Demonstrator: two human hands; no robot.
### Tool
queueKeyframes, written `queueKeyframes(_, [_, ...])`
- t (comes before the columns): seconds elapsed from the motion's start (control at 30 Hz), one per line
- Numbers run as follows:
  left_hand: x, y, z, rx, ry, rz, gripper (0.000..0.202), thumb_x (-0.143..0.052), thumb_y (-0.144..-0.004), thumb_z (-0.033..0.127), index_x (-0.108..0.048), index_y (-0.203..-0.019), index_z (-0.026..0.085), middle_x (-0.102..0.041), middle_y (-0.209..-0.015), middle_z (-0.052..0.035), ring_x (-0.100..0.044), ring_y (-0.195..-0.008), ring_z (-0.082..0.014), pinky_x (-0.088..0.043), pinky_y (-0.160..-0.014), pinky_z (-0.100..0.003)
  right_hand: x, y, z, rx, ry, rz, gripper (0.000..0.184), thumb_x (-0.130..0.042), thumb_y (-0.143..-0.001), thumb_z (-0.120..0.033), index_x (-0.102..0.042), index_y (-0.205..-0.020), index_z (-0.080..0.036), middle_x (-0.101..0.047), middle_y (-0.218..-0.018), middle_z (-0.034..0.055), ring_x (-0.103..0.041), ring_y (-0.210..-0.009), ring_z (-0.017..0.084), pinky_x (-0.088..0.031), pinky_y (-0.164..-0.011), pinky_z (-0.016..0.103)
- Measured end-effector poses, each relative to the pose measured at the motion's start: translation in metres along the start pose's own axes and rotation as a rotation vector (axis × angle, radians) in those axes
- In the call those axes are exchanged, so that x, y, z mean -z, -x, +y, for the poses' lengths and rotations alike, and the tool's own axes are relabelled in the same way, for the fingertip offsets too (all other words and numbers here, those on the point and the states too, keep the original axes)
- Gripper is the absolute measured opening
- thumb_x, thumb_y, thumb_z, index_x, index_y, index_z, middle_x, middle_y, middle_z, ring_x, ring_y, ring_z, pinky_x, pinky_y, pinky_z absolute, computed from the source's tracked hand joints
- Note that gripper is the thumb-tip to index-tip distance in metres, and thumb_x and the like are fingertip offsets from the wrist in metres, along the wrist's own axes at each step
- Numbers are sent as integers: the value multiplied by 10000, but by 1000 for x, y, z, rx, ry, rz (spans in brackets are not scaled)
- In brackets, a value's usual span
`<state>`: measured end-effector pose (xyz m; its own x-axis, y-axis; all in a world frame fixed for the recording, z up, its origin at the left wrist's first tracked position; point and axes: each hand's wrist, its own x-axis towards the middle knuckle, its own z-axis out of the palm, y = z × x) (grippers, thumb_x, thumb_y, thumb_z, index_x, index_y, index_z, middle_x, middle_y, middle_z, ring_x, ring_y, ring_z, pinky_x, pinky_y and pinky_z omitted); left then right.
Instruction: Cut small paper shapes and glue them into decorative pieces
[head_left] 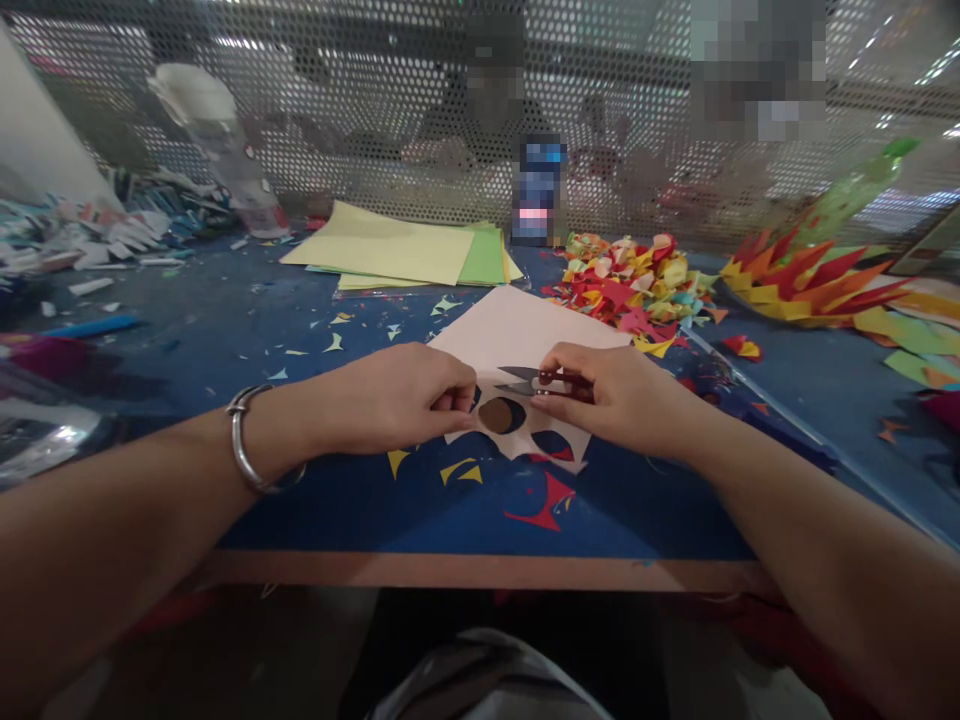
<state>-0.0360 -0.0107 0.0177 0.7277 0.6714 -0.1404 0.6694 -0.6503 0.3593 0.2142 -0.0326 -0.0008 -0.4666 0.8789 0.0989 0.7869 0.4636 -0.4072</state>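
A pale pink sheet of paper lies on the blue tabletop, its near part cut into holes and a jagged edge. My left hand, wearing a silver bangle, is closed with thumb and fingertips pinching the sheet's left edge. In my right hand is a pair of scissors with dark blades slightly apart and dark red handles partly covered by my fingers. The blades point left above the paper. A round brown piece shows at one cut hole, just below the blades.
Behind the sheet lies a stack of yellow and green paper. Colourful paper petals are heaped to its right, near an orange-red paper piece and a green bottle. Red scraps lie near the table edge. A phone leans on the perforated screen.
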Motion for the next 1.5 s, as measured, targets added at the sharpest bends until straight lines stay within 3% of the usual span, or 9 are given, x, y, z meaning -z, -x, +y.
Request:
queueKeyframes(0.17, [6,3,-3,29,18,7,159,-528,-863,327,-616,-784,220,-635,-672,14,-525,-552,-131,-307,-503,-261,2,2,-6,10,56,-18,218,-581,-878,-416,-592,-919,-202,-606,-686,-4,-512,-582,134,-319,-536,235])
queueKeyframes(0.33, [6,7,0,65,-43,-6,259,-589,-822,492,-626,-826,236,-650,-734,7,-545,-592,-149,-307,-497,-262,3,4,-8,33,58,-72,185,-592,-870,-380,-596,-914,-200,-589,-653,-16,-500,-560,126,-310,-526,231])
queueKeyframes(0.57, [3,6,1,26,-15,-71,93,-564,-835,296,-605,-788,227,-624,-692,17,-509,-570,-136,-300,-511,-262,3,5,-11,56,74,-95,168,-596,-869,-356,-608,-913,-195,-597,-649,-14,-505,-567,126,-295,-529,232])
queueKeyframes(1.27, [4,2,1,5,145,-122,99,-548,-876,281,-564,-808,211,-575,-715,30,-477,-611,-116,-329,-546,-230,-11,-6,-15,-5,60,-93,190,-516,-924,-357,-620,-880,-204,-639,-638,3,-516,-536,122,-276,-522,229])
queueKeyframes(1.37, [7,1,1,-22,185,-92,124,-523,-894,304,-564,-831,205,-570,-719,24,-466,-613,-119,-330,-551,-233,-12,-7,-14,-7,71,-84,196,-522,-921,-366,-613,-871,-200,-654,-670,17,-535,-553,131,-289,-530,233])
queueKeyframes(1.5, [16,-10,3,-20,285,38,219,-496,-916,393,-565,-856,194,-583,-718,14,-476,-619,-117,-341,-556,-232,-13,-8,-12,10,31,-107,161,-558,-892,-334,-613,-964,-201,-688,-749,41,-600,-654,175,-326,-560,247])
